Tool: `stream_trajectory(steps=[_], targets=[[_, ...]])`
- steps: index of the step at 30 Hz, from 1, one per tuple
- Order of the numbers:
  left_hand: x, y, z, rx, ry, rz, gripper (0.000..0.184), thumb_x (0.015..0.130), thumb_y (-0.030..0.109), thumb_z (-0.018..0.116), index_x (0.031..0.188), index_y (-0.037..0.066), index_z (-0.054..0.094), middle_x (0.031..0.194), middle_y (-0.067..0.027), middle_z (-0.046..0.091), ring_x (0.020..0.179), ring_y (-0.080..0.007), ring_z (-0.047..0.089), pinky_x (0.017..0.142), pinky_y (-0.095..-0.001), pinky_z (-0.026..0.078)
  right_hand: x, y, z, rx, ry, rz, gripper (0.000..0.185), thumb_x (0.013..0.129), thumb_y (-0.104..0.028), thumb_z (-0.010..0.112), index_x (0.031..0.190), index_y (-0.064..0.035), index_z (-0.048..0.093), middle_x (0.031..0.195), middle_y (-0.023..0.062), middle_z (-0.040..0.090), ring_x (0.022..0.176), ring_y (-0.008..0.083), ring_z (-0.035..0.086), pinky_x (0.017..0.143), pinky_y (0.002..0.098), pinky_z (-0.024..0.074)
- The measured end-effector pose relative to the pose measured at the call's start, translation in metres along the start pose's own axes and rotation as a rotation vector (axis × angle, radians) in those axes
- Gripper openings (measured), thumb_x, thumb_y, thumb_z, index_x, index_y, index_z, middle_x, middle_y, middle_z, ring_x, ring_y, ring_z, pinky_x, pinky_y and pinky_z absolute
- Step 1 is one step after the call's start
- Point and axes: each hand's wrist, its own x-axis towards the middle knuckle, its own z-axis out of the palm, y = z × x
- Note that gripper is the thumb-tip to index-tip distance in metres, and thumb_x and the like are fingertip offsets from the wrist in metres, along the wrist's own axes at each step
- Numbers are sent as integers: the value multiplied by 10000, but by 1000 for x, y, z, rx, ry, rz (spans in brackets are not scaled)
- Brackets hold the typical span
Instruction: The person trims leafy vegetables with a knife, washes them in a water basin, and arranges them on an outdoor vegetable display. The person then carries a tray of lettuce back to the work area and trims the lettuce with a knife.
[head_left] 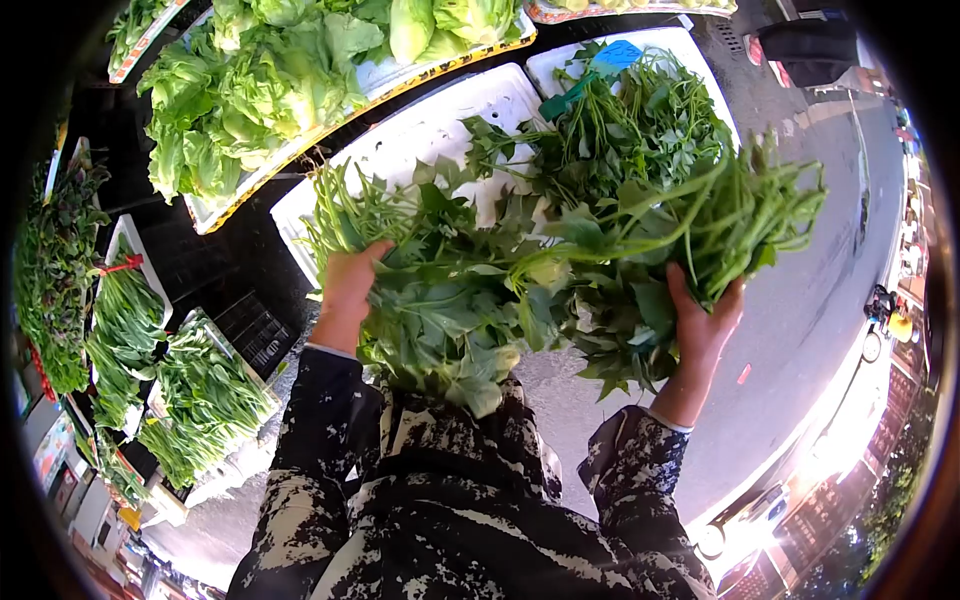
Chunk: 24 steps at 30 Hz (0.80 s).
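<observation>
My left hand [348, 288] is closed around the stem end of a bunch of leafy greens [445, 315]; the broad lobed leaves hang toward my body. In my right hand [706, 325] is a second bunch of leafy greens [752, 222], gripped at its long green stems, leaves pointing inward. The leaves of both bunches overlap in the middle, so where one ends is hard to make out. Just beyond them is a white foam box [405, 130], partly covered by the held leaves. To its right, another foam box [690, 45] holds more of the same greens [640, 130].
Pale green lettuce [265, 100] fills a tray at the upper left. Bundles of long-leaved greens [205, 400] lie in boxes at the left, near a black crate [255, 335]. A blue piece [617, 55] lies on the greens. Grey pavement [800, 290] runs along the right, with a person's dark-clothed legs [810, 50] beyond.
</observation>
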Motion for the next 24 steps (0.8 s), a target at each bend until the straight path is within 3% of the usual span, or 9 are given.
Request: stream_trajectory(steps=[6,8,10,12,14,16,18,20,24], targets=[[41,-14,4,702,79,215,387,695,169,689,957,-82,554,837,-155,611,670,-216,607,577,-324,488,-13,-31,133,-343,-377,-72,1004,546,-321,773,1326,-17,219,889,156,589,747,291,597,684,385,465],[33,-5,20,723,114,206,529,688,166,702,1092,-75,460,935,-163,586,763,-238,598,631,-347,489,-32,-29,207,-474,-564,-113,1056,591,-370,747,1366,-58,102,1024,141,543,884,308,558,796,416,415],[49,-13,15,209,-51,117,504,673,150,716,1066,-48,470,892,-141,595,761,-232,592,671,-325,475,-52,0,267,-262,-805,-67,988,626,-379,701,1369,-84,119,1288,203,364,1169,346,385,936,397,368],[47,-13,4,191,-36,125,550,690,105,704,1142,-45,430,976,-143,570,840,-217,574,709,-304,466,-62,8,277,-267,-852,-91,940,639,-376,686,1361,-77,163,1345,209,281,1220,345,321,963,380,350],[47,-17,-21,-189,-263,95,597,729,73,667,1222,-21,343,1051,-122,529,971,-195,522,788,-338,447,-50,12,274,-251,-861,-91,909,667,-376,673,1364,-83,169,1363,189,246,1213,340,332,973,376,341],[44,-24,-42,-319,-344,87,544,766,48,621,1234,2,347,1047,-88,528,947,-165,514,752,-312,436,-40,24,268,-156,-804,-189,822,689,-419,640,1327,-56,270,1360,192,248,1198,370,339,975,399,329],[42,-38,-57,-139,-323,57,525,758,29,619,1220,-22,376,1045,-105,539,922,-170,540,786,-270,435,-30,30,260,-399,-761,-338,792,699,-474,614,1301,-50,320,1344,195,277,1193,364,345,989,426,291],[49,-51,-60,70,-300,8,338,781,104,623,1070,7,477,930,-53,566,756,-127,526,596,-237,414,-32,18,249,-456,-756,-368,799,683,-537,606,1273,-53,370,1326,205,303,1208,352,329,995,464,250],[63,-61,-35,153,-233,117,343,799,171,619,1064,21,462,918,-54,558,715,-118,501,567,-254,397,-59,-17,233,-714,-875,-215,948,640,-576,640,1353,-104,229,1334,205,300,1238,336,295,987,495,237]])
